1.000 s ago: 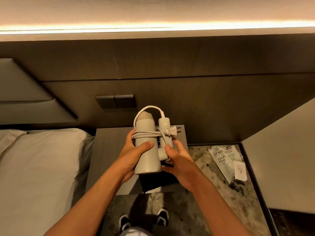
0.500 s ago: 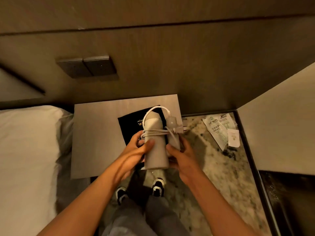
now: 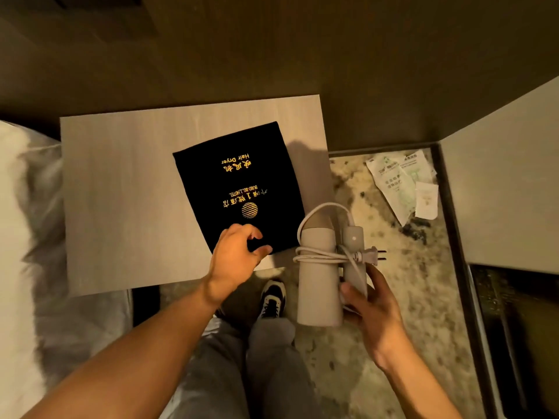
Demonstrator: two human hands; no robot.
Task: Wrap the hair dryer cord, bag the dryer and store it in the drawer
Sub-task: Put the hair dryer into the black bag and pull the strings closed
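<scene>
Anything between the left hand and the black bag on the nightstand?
Nothing visible. The left hand hovers open over the near edge of the black bag, which lies flat on the nightstand with nothing on it. The right hand holds the cord-wrapped hair dryer off to the side.

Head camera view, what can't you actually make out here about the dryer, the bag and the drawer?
- Black bag on the nightstand: its near edge lies under the left hand, so whether the fingers have gripped it is unclear.
- Hair dryer: its far side is hidden behind its own body and the right hand.
- Drawer: none can be made out; the nightstand's front is out of sight.
- Leaflets on the floor: print too small to read.
</scene>
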